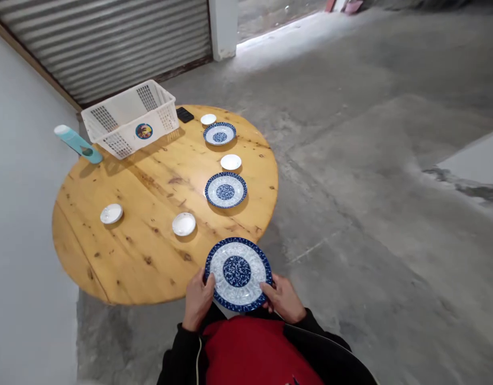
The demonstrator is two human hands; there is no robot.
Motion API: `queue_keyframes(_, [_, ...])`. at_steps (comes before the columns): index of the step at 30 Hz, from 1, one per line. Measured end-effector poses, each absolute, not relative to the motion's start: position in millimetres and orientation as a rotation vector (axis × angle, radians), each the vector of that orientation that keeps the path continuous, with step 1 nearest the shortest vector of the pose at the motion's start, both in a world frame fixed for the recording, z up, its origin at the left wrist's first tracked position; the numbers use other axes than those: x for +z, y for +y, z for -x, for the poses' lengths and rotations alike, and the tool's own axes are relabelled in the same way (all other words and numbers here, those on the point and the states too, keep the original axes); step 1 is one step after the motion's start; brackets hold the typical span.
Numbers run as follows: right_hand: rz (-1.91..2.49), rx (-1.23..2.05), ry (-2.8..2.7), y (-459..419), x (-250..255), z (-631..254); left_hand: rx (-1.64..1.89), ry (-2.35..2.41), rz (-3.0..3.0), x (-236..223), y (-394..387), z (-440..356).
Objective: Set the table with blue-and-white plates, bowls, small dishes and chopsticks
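A blue-and-white patterned plate is held face up in front of my body, just past the near edge of the table. My left hand grips its left rim with the thumb on top. On the right rim my right hand is closed the same way; the fingers beneath are partly hidden. Nearest on the tabletop is a small white dish. Beyond the held plate lies a matching plate, with another plate farther back.
The round wooden table carries a white plastic basket, a light-blue bottle and a black flat object. More small white dishes sit at the left, right and back. A wall borders the left.
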State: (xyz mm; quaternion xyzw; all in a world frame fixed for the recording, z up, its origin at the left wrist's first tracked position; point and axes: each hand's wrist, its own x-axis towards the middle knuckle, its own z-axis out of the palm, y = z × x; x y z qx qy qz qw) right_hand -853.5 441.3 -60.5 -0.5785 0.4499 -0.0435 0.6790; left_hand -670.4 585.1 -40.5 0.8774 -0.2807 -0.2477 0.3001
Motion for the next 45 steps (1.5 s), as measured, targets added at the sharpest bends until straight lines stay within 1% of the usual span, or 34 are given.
queue_keyframes(5, [1.331, -0.148, 1.115, 402.7, -53.9, 913.3, -0.746, -0.808, -2.229, -45.2, 536.6, 720.5])
queue_keyframes(11, [1.382, -0.157, 1.108, 365.3, -39.1, 914.3, -0.714, -0.838, -2.294, -34.5, 499.6, 723.2])
queue_keyframes(20, [1.501, -0.129, 1.020, 283.8, -36.7, 843.3, -0.633, -0.750, -2.253, -28.6, 439.7, 667.7])
queue_keyframes(29, [1.646, -0.087, 0.925, 209.4, -48.2, 743.7, -0.567, -0.442, -2.223, -36.8, 390.0, 596.1])
queue_keyframes(37, [1.786, 0.072, 0.831, 169.4, -64.7, 696.6, -0.574, -0.425, -2.498, -44.0, 366.2, 563.0])
queue_keyframes(45, [2.168, 0.248, 0.538, 123.9, -80.4, 670.5, -0.693, -0.386, -2.902, -36.0, 348.5, 564.6])
